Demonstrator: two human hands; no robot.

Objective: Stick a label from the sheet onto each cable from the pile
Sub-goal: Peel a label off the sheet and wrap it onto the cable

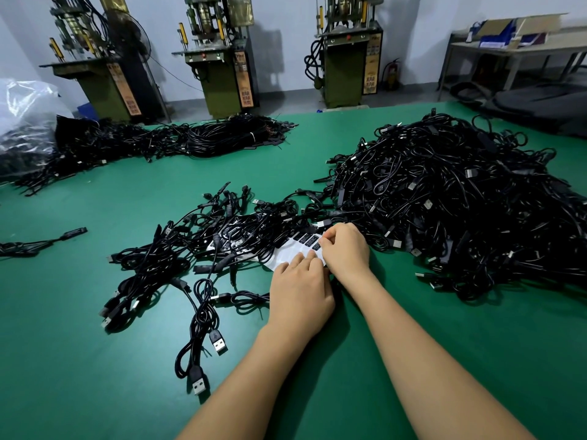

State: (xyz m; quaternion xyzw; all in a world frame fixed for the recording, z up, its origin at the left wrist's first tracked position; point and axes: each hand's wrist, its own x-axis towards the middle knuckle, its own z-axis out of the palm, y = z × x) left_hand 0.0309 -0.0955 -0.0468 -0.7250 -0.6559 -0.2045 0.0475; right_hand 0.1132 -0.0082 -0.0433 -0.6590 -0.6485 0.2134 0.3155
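Now we have both hands on the label sheet (pixel 287 254), which lies flat on the green surface (pixel 79 360) between the two nearer heaps of cable. Our left hand (pixel 300 295) rests palm down on the sheet's near edge, its fingers (pixel 306 260) fairly straight and pressing the white backing. Our right hand (pixel 346 249) is curled at the sheet's right end, its fingers (pixel 327 238) bent inward at the row of black labels (pixel 309 239); whether a label is actually pinched between them we cannot tell. The big pile of black cables (pixel 451 204) rises just to the right, touching the sheet's far corner. A looser spread of cables (pixel 197 249) lies to the left, some strands crossing over the sheet. Farther back more bundled cables (pixel 222 138) lie on the surface, beside a clear plastic bag (pixel 25 109), with three green machines (pixel 222 68) standing on the floor beyond.
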